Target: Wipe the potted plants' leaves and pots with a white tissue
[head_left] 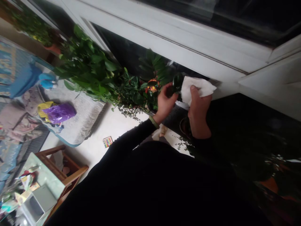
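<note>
Showing work judged under way, shares done and left indeterminable, a white cloth or tissue (187,89) at two o'clock is grasped by the right hand (199,112), while beside a dark leaf (178,81) at its nine o'clock the left hand (165,102) is placed, fingers curled, grip untellable.

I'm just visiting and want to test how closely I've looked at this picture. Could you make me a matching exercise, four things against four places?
Things:
1. Thin white sheet of cloth or paper
2. Shiny purple plastic bag
3. Pale green ring-shaped bracelet
4. Small, flat, multicoloured square item

Places:
A. On the pale, smooth floor
B. At the wrist of the person's left hand
C. On the light grey fringed cover
D. Held in the person's right hand

Right pairs: 1-D, 2-C, 3-B, 4-A.
</note>
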Demonstrator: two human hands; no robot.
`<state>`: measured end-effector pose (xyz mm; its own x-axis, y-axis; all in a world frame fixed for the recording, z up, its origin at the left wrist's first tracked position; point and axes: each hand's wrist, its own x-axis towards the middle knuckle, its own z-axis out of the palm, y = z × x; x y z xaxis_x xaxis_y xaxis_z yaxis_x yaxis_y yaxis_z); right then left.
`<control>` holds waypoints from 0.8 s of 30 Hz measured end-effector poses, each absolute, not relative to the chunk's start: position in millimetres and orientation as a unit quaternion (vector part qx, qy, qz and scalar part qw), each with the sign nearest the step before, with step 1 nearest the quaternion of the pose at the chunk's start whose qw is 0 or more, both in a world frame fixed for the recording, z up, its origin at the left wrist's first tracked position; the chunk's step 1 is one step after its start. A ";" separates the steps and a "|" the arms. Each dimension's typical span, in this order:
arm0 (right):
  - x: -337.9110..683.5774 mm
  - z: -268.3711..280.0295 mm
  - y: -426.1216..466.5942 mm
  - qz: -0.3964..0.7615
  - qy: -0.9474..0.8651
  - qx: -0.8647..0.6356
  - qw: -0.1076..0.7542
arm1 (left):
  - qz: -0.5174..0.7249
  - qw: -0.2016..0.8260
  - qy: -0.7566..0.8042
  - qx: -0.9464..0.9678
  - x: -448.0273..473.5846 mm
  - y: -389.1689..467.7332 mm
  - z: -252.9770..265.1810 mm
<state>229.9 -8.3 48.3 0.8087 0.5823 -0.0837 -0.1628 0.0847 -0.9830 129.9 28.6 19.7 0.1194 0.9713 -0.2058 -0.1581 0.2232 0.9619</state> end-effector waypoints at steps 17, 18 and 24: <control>223.0 42.9 -2.9 0.272 -0.181 -0.622 0.711 | 0.489 0.587 0.496 0.411 130.9 33.0 7.6; 224.0 40.6 -0.3 0.273 -0.184 -0.626 0.707 | 0.498 0.585 0.493 0.408 130.7 32.9 7.1; 227.6 31.6 18.0 0.258 -0.218 -0.619 0.709 | 0.504 0.610 0.478 0.382 125.2 31.4 4.4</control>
